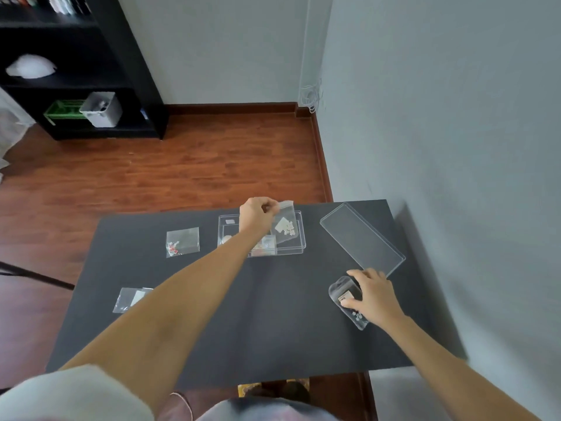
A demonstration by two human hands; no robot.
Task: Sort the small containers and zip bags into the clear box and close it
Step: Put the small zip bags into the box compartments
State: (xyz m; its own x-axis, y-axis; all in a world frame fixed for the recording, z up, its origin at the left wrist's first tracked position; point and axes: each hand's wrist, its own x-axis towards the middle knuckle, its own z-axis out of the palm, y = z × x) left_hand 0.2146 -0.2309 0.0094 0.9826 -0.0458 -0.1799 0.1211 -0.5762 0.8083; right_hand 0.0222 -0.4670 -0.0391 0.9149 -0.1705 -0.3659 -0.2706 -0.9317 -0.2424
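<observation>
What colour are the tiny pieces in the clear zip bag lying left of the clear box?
Red and white pieces, in the clear zip bag on the dark table; head view.

Dark grey table (212,299); clear box (299,247) and lid (361,238); red-flecked zip bag (182,242); reddish-brown wood-grain floor (182,165).

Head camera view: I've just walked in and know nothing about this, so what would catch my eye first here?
Probably the two bare arms reaching over the dark table. The left hand pinches a small zip bag above the open clear box at the far edge, while the right hand rests on another bag near the wall side. The box's clear lid lies apart, to the right of the box.
</observation>
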